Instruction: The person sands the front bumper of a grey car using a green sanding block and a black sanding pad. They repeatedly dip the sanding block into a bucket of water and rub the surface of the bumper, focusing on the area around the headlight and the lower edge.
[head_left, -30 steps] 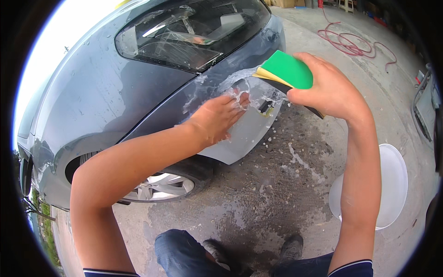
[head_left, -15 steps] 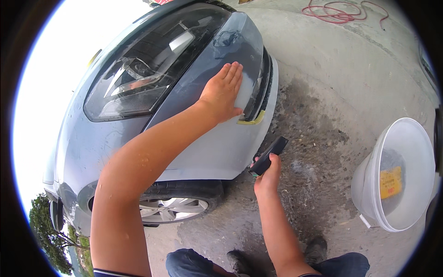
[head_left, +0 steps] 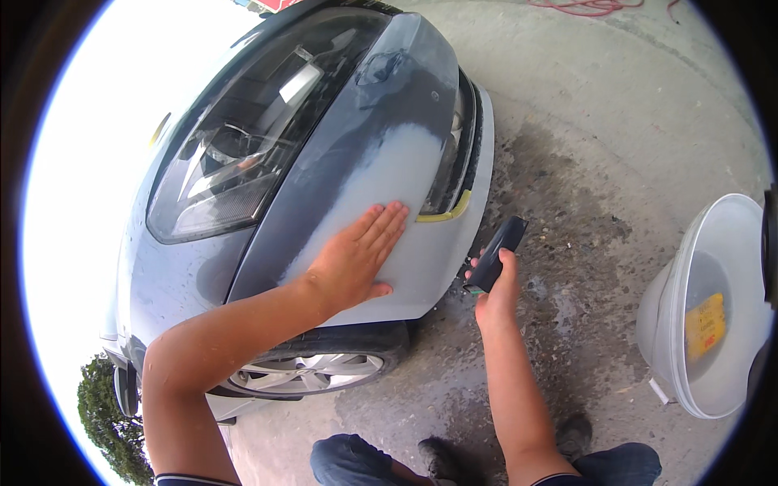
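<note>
My left hand (head_left: pixel 356 253) lies flat, fingers stretched out, on the grey front bumper (head_left: pixel 393 162) of a car. Wet dark patches and a dull pale area show on the bumper around it. To the right of the bumper's edge, my right hand (head_left: pixel 498 296) grips a black sanding block (head_left: pixel 501 249), holding it above the ground and apart from the car. A sliver of green shows at the block's lower end. Yellow masking tape (head_left: pixel 446 212) borders the dark lower opening of the bumper, a little above and right of my left hand.
The headlight (head_left: pixel 251 138) is up and left of my hands. Below the bumper is the front wheel (head_left: pixel 316 371). A white bucket (head_left: pixel 660 324) with a yellow label stands at right on the damp concrete ground (head_left: pixel 559 211). A red hose (head_left: pixel 587 7) lies at the top.
My left hand has slid down the bumper toward the wheel, staying flat. My right hand, still holding the block, appears slightly further right and higher. The view has shifted a little.
</note>
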